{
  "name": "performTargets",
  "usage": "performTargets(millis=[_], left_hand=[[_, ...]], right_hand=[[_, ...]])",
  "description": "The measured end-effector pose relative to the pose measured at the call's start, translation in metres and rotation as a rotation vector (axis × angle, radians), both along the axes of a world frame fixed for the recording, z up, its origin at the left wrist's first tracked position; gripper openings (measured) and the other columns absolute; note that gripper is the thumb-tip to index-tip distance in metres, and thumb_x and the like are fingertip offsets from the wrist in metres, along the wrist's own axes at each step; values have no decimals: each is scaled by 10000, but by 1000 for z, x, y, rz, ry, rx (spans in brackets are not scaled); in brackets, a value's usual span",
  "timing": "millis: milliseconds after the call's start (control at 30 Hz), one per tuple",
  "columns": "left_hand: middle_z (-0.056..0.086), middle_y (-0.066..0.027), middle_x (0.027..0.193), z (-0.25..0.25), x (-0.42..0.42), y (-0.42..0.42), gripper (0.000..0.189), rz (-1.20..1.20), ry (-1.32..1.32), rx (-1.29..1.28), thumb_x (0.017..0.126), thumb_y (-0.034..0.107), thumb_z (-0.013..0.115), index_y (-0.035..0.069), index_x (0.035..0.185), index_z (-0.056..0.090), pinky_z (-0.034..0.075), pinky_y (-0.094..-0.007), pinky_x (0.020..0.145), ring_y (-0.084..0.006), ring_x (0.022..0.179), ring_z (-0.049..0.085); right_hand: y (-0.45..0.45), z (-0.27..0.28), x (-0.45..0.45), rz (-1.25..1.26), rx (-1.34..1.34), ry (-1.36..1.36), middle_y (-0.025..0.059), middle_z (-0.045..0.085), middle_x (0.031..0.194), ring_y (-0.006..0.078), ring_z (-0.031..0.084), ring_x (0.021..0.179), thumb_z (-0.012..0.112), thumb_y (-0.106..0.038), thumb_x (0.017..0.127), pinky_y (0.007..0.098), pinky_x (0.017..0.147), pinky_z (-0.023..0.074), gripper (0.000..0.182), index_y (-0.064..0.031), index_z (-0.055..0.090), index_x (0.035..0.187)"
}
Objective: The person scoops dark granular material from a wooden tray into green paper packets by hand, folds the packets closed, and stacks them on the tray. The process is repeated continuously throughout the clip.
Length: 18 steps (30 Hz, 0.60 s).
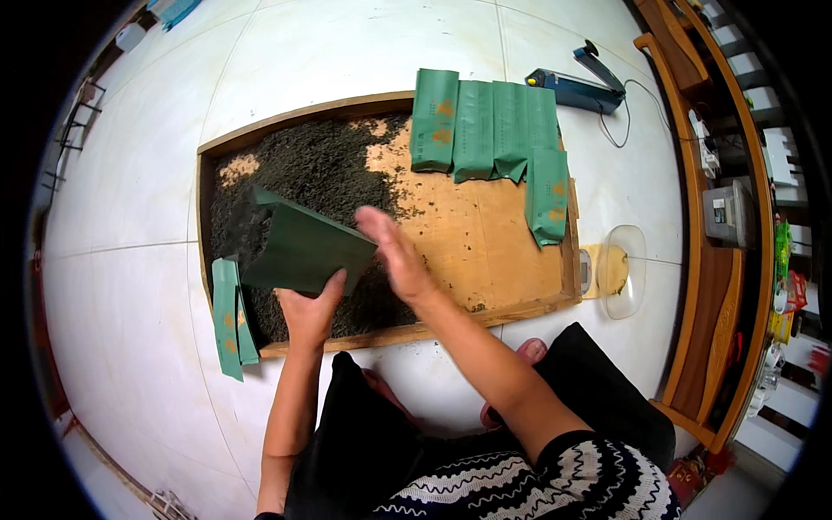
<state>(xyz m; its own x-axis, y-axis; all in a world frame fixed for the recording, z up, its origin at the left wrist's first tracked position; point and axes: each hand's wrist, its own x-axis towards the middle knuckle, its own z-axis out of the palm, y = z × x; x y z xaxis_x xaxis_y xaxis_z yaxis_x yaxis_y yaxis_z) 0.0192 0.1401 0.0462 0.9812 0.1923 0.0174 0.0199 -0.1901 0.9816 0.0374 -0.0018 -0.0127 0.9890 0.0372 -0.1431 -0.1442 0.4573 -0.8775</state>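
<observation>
My left hand [311,312] grips a green tea bag [305,244] and holds it tilted on its side, mouth toward the left, above a heap of dark dried tea leaves [312,162]. Dark leaf bits blur at the mouth. My right hand [396,257] is beside the bag's base, fingers extended and blurred by motion; whether it touches the bag is unclear. The leaves lie in the left part of a shallow wooden tray [383,333]. Several filled-looking green bags [434,120] lie at the tray's far right corner, one [547,195] lower than the others.
Flat green bags [227,318] rest over the tray's left edge. Behind the tray's right corner is a blue impulse heat sealer [572,90] with a cord. Right of the tray, a clear plastic bowl [634,273] sits on a small scale [585,272]. A wooden cabinet [702,338] stands further right.
</observation>
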Motion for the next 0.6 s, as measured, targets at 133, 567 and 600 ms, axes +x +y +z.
performTargets(millis=[133, 567, 600], left_hand=[[628, -63, 893, -2, 10, -24, 266, -75, 83, -19, 690, 53, 717, -7, 925, 608, 463, -282, 739, -155, 804, 584], [511, -131, 1112, -83, 86, -161, 619, -567, 186, -136, 706, 81, 736, 0, 1191, 360, 446, -317, 858, -191, 997, 522], [510, -131, 1113, -91, 85, -172, 621, -591, 189, -197, 709, 83, 733, 0, 1196, 356, 445, -319, 862, -197, 1003, 521]], right_hand=[[-116, -81, 1, -435, -1414, -23, 197, 424, 1312, 333, 393, 1220, 455, -255, 911, 407, 1031, 298, 443, 11, 418, 1264], [-134, -52, -68, 205, -1143, -111, 153, 575, 1080, 349, 567, 958, 570, -177, 845, 403, 857, 452, 293, -3, 545, 1080], [-149, -46, -73, 162, -1100, -6, 144, 584, 1057, 328, 590, 926, 557, -171, 864, 385, 838, 467, 275, -1, 542, 1080]])
